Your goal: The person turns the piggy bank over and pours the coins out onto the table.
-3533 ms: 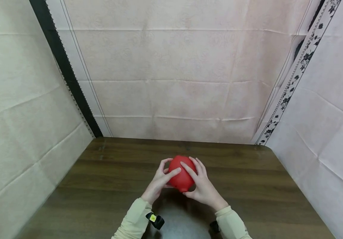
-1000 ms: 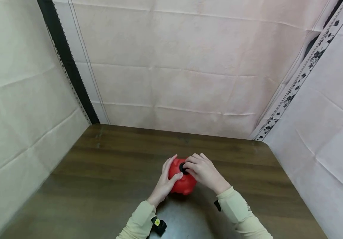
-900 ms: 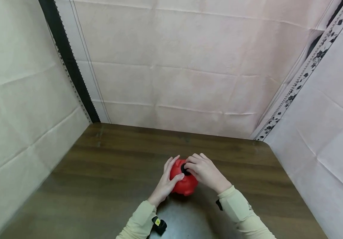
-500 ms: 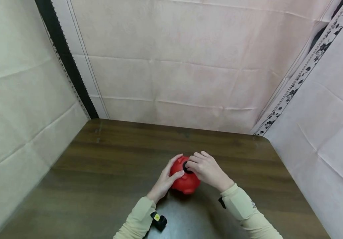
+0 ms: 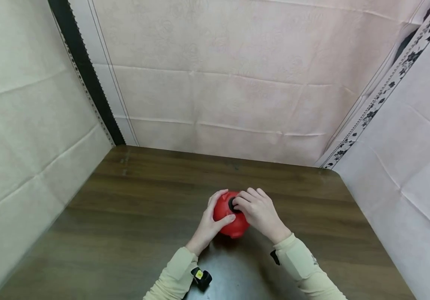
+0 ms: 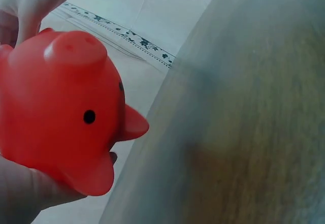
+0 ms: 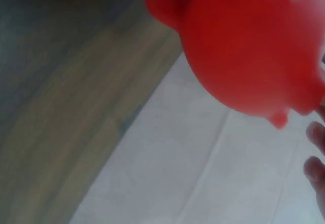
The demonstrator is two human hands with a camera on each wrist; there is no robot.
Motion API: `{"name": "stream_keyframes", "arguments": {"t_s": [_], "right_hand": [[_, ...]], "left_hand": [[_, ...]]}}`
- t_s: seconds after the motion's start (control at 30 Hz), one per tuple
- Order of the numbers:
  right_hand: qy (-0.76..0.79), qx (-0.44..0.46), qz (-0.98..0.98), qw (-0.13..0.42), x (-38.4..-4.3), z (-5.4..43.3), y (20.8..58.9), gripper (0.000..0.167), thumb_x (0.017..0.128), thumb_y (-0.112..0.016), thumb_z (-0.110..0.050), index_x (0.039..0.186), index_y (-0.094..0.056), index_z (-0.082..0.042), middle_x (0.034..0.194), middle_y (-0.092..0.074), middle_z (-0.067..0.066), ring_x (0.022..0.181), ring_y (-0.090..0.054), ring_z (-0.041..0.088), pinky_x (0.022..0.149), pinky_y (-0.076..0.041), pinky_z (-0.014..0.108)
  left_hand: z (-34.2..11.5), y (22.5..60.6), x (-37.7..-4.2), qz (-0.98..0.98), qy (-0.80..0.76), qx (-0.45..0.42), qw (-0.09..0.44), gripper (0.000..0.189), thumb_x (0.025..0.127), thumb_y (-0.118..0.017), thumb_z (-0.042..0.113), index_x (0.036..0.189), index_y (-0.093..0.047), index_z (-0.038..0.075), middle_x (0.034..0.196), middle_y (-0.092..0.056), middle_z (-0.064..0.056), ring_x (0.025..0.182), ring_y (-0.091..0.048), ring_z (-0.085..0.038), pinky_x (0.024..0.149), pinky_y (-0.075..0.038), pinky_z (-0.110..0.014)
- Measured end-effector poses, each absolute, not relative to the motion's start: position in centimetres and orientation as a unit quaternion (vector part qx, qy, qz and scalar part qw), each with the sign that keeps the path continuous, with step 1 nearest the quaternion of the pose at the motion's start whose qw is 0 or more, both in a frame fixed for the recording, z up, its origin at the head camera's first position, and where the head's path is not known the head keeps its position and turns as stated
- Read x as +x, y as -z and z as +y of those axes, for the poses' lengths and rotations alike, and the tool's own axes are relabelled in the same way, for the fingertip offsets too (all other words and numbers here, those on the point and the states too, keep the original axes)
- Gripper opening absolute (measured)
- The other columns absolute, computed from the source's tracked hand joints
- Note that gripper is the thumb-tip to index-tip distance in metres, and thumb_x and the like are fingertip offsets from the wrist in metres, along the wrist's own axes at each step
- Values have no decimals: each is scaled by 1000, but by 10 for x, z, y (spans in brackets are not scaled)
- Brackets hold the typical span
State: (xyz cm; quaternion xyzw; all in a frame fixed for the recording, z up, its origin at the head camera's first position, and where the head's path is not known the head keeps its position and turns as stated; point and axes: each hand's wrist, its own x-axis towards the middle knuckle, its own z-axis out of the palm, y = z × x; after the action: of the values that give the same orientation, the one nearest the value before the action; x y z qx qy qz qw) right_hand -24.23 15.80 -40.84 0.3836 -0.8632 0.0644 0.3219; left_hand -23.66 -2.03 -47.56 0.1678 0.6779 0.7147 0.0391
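A red piggy bank (image 5: 237, 227) is held a little above the table, its black stopper (image 5: 232, 204) turned up toward the head camera. My left hand (image 5: 208, 225) grips its left side, thumb across the front and fingers round the far side. Curled over the stopper are the fingers of my right hand (image 5: 259, 211), pinching at it and partly hiding it. In the left wrist view the pig's snout, one black eye and its ears show on the red body (image 6: 56, 107). The right wrist view has its smooth rounded side (image 7: 249, 46), with fingertips (image 7: 315, 168) at the right edge.
The brown wood-grain table (image 5: 143, 233) has rounded far corners. Pale creased cloth (image 5: 215, 100) hangs behind it, with more cloth at both sides. A black strip (image 5: 87, 75) runs down the left corner, a flowered border (image 5: 376, 104) down the right.
Since the oldest frame the piggy bank has been turned so its stopper shows, and my right hand has moved from its side onto the stopper. Over the last second the hands have barely shifted.
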Motion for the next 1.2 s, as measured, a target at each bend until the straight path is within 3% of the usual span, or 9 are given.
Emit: {"name": "stream_keyframes", "arguments": {"t_s": [0.23,0.43,0.6,0.87,1.2], "right_hand": [[-82,340,-867,356,-240,148,414,27,70,-86,-13,89,-68,-16,85,-68,-2,77,-55,14,68,-40,28],[-114,292,-874,372,-237,141,419,21,73,-83,-12,86,-67,-12,78,-68,1,72,-55,15,66,-42,29],[-146,275,-882,353,-235,138,418,19,74,-82,-11,84,-65,-12,75,-66,0,70,-55,15,66,-43,29],[-195,284,-890,300,-229,142,413,19,75,-82,-8,88,-69,-11,81,-68,-1,76,-55,13,70,-46,30],[-181,355,-877,267,-229,151,404,20,76,-78,-1,90,-69,-12,85,-66,-2,80,-55,12,71,-43,28]], "left_hand": [[-20,472,-236,693,-701,169,-8,68,85,-71,20,142,-38,35,152,-31,6,136,-35,-24,100,-50,-45],[-16,470,-234,702,-689,176,-16,66,85,-72,21,142,-40,31,156,-24,-2,138,-33,-26,99,-51,-46],[-17,468,-233,707,-687,168,-10,67,84,-72,16,141,-41,32,157,-24,-4,138,-33,-24,101,-49,-48],[-25,444,-222,686,-705,181,15,66,85,-69,11,144,-41,9,153,-33,-7,135,-37,-28,103,-48,-46],[-29,469,-240,678,-703,211,33,66,86,-69,12,145,-42,21,151,-38,0,132,-40,-24,98,-51,-38]]}}
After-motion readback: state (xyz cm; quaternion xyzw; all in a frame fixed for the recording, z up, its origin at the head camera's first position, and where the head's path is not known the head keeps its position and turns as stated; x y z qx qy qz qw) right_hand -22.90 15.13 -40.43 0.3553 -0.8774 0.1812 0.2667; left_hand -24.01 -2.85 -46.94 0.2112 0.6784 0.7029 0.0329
